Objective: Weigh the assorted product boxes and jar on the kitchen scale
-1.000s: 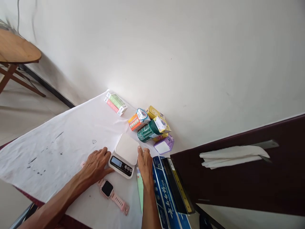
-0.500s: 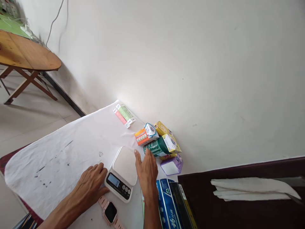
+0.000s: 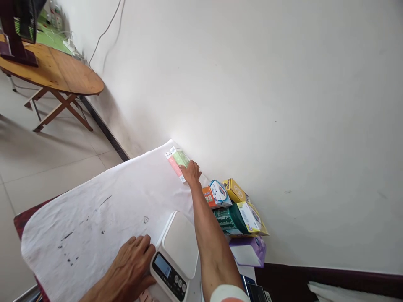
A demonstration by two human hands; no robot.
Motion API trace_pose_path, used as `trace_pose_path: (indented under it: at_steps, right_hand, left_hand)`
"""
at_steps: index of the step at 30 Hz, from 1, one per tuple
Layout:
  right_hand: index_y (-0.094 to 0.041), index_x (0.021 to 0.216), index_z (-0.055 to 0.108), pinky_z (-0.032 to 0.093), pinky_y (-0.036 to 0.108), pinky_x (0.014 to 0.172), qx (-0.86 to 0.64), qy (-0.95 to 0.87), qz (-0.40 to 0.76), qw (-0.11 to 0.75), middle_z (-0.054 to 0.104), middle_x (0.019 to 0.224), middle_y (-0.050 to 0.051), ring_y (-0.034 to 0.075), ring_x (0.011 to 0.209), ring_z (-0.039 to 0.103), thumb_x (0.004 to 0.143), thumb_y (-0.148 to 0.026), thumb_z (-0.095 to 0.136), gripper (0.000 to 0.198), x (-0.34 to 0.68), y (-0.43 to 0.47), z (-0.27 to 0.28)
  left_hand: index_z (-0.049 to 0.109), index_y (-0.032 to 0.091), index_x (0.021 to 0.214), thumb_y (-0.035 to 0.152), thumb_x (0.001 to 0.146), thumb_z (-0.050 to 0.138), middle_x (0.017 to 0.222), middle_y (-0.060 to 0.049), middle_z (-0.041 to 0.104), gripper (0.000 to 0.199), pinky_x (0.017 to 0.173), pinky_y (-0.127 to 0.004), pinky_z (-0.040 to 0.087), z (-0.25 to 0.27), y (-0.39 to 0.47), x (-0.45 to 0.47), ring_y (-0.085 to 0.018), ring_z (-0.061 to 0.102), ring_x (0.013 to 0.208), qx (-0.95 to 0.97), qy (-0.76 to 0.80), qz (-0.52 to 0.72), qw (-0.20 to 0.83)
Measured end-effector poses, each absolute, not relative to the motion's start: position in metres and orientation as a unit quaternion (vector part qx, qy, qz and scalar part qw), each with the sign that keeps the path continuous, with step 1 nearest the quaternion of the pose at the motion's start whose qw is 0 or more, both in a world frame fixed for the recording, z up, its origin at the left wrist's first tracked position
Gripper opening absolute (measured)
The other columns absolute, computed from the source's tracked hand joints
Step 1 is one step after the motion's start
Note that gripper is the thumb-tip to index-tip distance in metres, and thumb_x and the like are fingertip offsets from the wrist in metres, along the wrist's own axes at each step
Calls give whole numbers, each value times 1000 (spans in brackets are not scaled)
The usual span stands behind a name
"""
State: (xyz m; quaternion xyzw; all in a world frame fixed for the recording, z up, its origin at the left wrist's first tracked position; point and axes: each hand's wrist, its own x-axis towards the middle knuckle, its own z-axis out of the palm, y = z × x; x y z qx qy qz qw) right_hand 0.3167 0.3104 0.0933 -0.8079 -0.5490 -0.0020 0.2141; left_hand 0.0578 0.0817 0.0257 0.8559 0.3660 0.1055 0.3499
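My right hand (image 3: 190, 172) reaches to the far end of the cloth, its thumb and fingers around the near end of a slim green-and-white box (image 3: 181, 157). That box lies alongside a similar pink-and-white box (image 3: 175, 166). My left hand (image 3: 134, 262) rests on the cloth, fingers bent and thumb apart, against the left side of a white kitchen scale (image 3: 180, 243). Nothing sits on the scale's plate, and its display is lit. Partly hidden under my left wrist is a pink-strapped watch (image 3: 145, 296).
Along the wall stand an orange-and-blue box (image 3: 218, 193), a yellow box (image 3: 234, 191), a green container (image 3: 231, 219), a yellow-and-white box (image 3: 252, 217) and a purple pack (image 3: 250, 251). White cloth (image 3: 94, 226) covers the table. A round wooden table (image 3: 72, 75) stands at the left.
My right hand has moved from beside the green container, past the scale, to the green-and-white box. My left hand stays beside the scale. The view has shifted.
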Motion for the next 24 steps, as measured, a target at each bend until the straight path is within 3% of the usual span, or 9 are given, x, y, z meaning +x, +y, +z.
trace_pose_path:
  at_steps: [7, 12, 17, 24]
  right_hand:
    - [-4, 118, 62, 44, 53, 104, -787, -574, 6, 228, 64, 121, 23, 37, 126, 57, 91, -40, 58, 45, 315, 249, 105]
    - [-17, 122, 60, 47, 51, 106, -758, -607, 23, 236, 68, 121, 15, 33, 120, 61, 90, -43, 61, 42, 303, 123, 106]
    - [-20, 129, 56, 49, 50, 105, -770, -589, 50, 239, 65, 126, 13, 30, 122, 60, 94, -45, 57, 43, 289, 15, 87]
    - [-17, 143, 47, 47, 57, 108, -767, -598, 25, 230, 61, 136, 17, 35, 131, 54, 94, -48, 60, 60, 285, -7, 83]
  left_hand:
    - [60, 24, 101, 34, 88, 78, 109, -7, 65, 24, 91, -44, 48, 32, 81, 55, -30, 63, 102, 865, 364, 117, 325]
    - [59, 23, 97, 37, 94, 73, 104, -8, 64, 20, 85, -44, 49, 36, 83, 51, -31, 65, 97, 879, 347, 131, 300]
    - [57, 24, 92, 40, 95, 71, 99, -6, 63, 21, 81, -40, 47, 37, 83, 47, -28, 64, 91, 892, 334, 139, 272]
    - [57, 23, 94, 39, 92, 74, 98, -6, 64, 24, 78, -39, 47, 37, 84, 43, -27, 65, 89, 905, 322, 135, 244]
